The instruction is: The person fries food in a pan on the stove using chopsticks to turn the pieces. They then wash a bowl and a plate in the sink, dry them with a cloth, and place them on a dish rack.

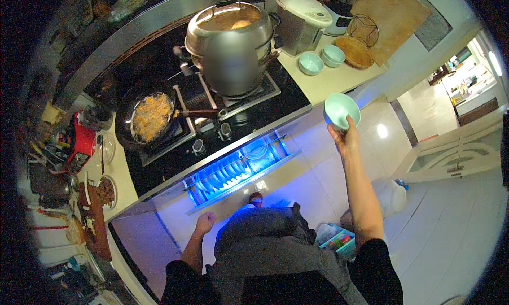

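Observation:
My right hand (346, 140) grips a pale green bowl (342, 106) by its near side, thumb over the rim. The bowl is held tilted above the floor, just off the counter's front edge, and its inside looks bare. My left hand (205, 222) hangs low beside my body, below the lit dish drawer, with its fingers curled and nothing visible in them. On the counter beyond the held bowl stand another green bowl (311, 64) and a small stack of green bowls (333, 56).
On the black gas hob (167, 161) are a frying pan (127, 102) of yellow food and a large lidded steel pot (195, 34), partly blurred. An open drawer (242, 167) holds dishes under blue light. An electric hot-water dispenser (302, 22) and a woven basket (354, 52) stand at the back right.

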{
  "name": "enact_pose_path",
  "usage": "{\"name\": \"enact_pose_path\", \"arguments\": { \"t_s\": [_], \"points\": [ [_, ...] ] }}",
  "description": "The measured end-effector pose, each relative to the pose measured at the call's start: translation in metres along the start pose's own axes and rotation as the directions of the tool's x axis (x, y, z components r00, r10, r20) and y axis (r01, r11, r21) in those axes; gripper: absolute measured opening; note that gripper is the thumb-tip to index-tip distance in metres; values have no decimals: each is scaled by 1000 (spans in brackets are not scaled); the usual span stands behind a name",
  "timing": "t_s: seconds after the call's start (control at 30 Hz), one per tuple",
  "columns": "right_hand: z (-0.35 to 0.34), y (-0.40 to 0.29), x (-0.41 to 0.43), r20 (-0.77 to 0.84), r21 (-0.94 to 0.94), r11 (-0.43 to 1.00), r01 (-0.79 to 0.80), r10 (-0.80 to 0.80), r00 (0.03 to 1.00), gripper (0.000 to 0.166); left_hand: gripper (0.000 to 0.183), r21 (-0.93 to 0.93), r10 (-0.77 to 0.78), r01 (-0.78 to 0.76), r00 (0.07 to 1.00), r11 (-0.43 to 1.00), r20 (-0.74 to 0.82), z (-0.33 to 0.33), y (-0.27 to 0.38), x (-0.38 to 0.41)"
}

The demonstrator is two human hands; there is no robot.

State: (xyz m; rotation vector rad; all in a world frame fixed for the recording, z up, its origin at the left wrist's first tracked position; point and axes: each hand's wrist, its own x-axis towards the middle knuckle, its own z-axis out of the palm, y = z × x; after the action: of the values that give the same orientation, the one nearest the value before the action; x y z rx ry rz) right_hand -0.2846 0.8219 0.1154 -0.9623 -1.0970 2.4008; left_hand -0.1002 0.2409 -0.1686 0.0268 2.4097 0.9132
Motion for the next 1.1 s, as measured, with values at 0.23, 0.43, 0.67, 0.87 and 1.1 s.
{"name": "enact_pose_path", "arguments": {
  "t_s": [0.23,0.43,0.67,0.87,1.1],
  "points": [
    [79,-26,209,215,-256,965,51,6,977,48,36,-461,-191,46,943,886,-274,4,131,-6],
    [97,-13,353,239,-609,785,114,45,970,48,43,-201,-540,504,809,840,-230,103,162,-105],
    [80,6,435,226,-727,684,63,151,963,36,44,-296,-625,574,771,764,-119,211,192,-130],
    [93,-1,434,281,-793,579,192,67,957,47,42,-509,-642,481,739,714,-202,211,221,-69],
    [72,-29,367,443,-789,410,459,-139,886,42,39,-546,-596,395,761,739,-257,243,215,-3]
  ]
}}
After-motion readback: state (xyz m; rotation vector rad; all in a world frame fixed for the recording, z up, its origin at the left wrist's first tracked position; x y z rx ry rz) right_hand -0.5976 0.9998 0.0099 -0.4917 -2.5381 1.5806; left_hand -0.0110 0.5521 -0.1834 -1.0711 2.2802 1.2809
